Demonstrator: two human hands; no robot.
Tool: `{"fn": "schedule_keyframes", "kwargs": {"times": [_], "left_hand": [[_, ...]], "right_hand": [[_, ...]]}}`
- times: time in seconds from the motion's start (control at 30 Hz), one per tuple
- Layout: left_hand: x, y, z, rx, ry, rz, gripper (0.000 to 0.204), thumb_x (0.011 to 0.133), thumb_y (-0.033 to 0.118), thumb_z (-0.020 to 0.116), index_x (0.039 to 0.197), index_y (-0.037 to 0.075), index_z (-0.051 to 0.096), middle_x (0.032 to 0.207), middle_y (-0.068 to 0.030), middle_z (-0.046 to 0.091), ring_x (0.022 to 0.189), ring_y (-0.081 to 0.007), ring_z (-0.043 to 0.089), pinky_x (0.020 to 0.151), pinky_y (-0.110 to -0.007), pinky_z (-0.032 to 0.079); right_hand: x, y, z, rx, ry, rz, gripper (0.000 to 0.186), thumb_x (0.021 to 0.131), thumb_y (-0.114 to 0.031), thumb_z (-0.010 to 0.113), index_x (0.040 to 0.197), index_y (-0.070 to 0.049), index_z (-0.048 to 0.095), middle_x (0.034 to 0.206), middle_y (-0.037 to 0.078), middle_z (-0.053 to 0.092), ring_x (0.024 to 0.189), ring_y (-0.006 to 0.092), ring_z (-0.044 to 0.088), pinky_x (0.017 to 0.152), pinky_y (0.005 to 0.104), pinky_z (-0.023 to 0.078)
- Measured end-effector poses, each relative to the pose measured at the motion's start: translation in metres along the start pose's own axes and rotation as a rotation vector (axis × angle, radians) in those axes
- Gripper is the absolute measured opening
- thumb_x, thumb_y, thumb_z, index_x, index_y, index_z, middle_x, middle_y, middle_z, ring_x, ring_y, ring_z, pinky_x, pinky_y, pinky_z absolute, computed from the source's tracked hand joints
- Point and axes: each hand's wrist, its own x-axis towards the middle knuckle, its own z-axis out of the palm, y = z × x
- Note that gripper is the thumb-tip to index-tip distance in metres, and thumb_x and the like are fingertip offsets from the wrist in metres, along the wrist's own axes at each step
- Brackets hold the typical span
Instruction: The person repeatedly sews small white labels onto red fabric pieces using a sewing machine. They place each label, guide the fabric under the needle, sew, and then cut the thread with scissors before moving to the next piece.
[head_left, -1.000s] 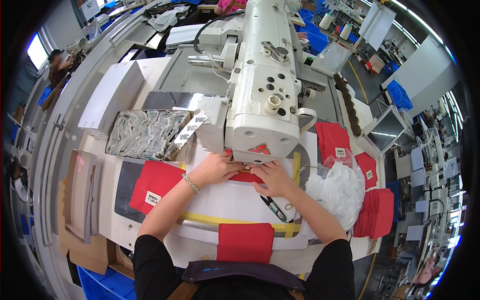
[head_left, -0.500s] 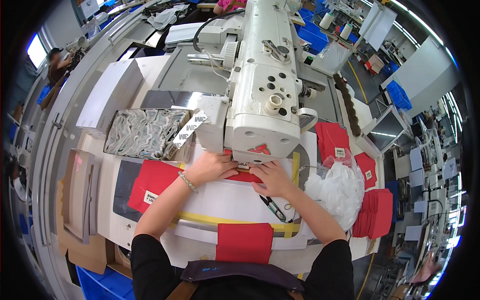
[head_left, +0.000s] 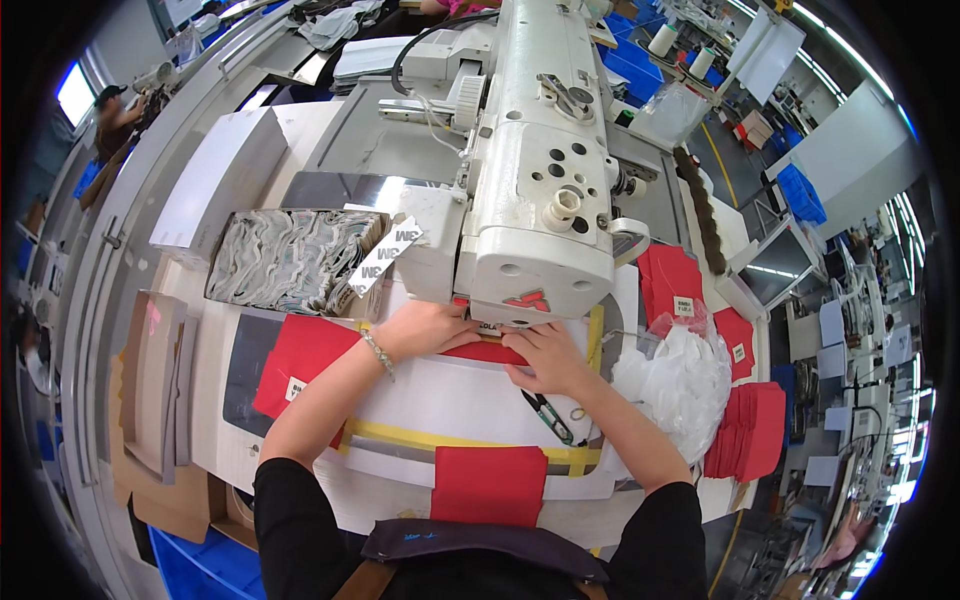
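1. Where the table (head_left: 212, 420) ends nearest the wearer, a red stack (head_left: 490, 485) lies at the edge.
2. Beyond it, a white sheet (head_left: 430, 400) offers open room; snips (head_left: 546, 415) lie at its right, below the right hand (head_left: 548, 357).
3. Left hand (head_left: 435, 330) and right hand rest palm-down, fingers partly bent, on a red piece (head_left: 485, 352) below the machine head; whether either pinches cannot be told.
4. Compared with one second ago, the pale label (head_left: 488, 328) between the fingertips shows more clearly; both hands kept position, suggesting steadying.
5. Sideways room is limited by red pieces (head_left: 318, 362) left and a white bundle (head_left: 675, 385) right.
6. Farther forward, the sewing machine (head_left: 540, 240) blocks passage.
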Motion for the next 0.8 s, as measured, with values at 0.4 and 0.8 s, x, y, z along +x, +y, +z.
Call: {"fn": "schedule_keyframes", "kwargs": {"times": [0.4, 0.8], "left_hand": [[0.005, -0.004, 0.018, -0.024, -0.182, -0.087, 0.028, 0.089, 0.041, 0.064, 0.102, 0.018, 0.073, 0.105, -0.0071, 0.066, 0.093, -0.026, 0.066, 0.077, -0.04, 0.054], [-0.003, 0.0, 0.008, -0.04, 0.156, 0.132, 0.026, 0.08, 0.029, 0.071, 0.1, 0.013, 0.071, 0.09, -0.0031, 0.065, 0.091, -0.0209, 0.064, 0.081, -0.038, 0.052]], "right_hand": [[0.001, -0.003, -0.003, 0.0, 0.027, 0.01, 0.032, 0.078, -0.028, 0.07, 0.102, -0.008, 0.062, 0.107, 0.005, 0.065, 0.109, 0.0245, 0.055, 0.096, 0.0399, 0.04], [0.002, -0.001, 0.0, 0.001, 0.029, -0.006, 0.031, 0.079, -0.026, 0.07, 0.102, -0.008, 0.062, 0.107, 0.006, 0.065, 0.108, 0.0248, 0.056, 0.095, 0.0402, 0.04]]}}
